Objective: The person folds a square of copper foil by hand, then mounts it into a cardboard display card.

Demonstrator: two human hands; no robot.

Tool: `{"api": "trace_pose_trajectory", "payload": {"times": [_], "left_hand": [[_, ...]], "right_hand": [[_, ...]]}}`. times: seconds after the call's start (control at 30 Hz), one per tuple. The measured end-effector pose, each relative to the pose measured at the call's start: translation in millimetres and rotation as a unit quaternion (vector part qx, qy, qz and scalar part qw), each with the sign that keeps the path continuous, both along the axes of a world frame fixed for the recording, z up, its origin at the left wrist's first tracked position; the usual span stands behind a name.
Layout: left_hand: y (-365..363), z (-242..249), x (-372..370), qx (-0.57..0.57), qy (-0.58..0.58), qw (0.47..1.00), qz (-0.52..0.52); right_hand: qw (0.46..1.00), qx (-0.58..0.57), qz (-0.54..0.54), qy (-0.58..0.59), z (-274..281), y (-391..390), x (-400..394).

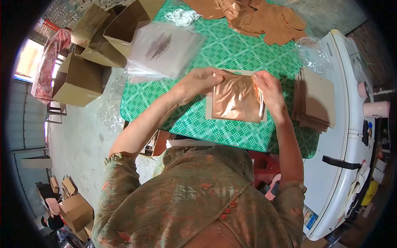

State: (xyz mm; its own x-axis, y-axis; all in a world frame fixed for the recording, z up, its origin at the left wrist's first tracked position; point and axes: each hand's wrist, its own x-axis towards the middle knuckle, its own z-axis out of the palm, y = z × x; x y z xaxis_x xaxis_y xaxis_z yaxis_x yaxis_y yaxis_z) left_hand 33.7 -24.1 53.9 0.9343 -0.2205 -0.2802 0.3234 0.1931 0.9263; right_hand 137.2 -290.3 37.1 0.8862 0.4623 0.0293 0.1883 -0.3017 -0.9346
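Observation:
A folded, shiny copper-coloured sheet (236, 97) lies over a pale card (209, 109), whose edges show around it. My left hand (200, 82) grips the upper left corner, with the thumb on top. At the upper right edge, my right hand (269, 91) pinches the crinkled side of the same sheet. Whether the fingers also hold the card beneath is hidden. Beyond my hands, a loose heap of similar copper-coloured pieces (264, 25) spreads over the far side of the table.
The table has a green checked cover (182, 120). A stack of clear printed plastic bags (161, 53) sits at left, brown cards (316, 97) at right. Crumpled clear plastic (313, 53) and a white bundle (182, 17) lie farther back. Cardboard boxes (80, 82) stand left; a white appliance (337, 124) lies right.

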Motion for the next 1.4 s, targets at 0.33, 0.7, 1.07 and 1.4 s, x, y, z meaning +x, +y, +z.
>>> {"api": "trace_pose_trajectory", "payload": {"times": [0.33,0.7,1.07,1.4], "left_hand": [[-5.7,3.7,-8.1,-0.004,0.037,0.999,0.006],[-2.8,-1.4,-5.6,-0.097,0.094,0.991,0.026],[-17.8,16.2,3.3,-0.101,0.129,0.983,0.088],[-13.9,-2.2,31.9,0.01,0.145,0.985,0.092]], "right_hand": [[0.999,-0.029,0.018,0.011,7.3,4.2,-5.6],[0.997,0.078,-0.008,0.023,27.5,10.4,-25.1],[0.989,0.123,0.018,0.075,4.1,-1.0,-8.6],[0.998,-0.03,-0.048,-0.019,-24.2,-0.6,17.6]]}}
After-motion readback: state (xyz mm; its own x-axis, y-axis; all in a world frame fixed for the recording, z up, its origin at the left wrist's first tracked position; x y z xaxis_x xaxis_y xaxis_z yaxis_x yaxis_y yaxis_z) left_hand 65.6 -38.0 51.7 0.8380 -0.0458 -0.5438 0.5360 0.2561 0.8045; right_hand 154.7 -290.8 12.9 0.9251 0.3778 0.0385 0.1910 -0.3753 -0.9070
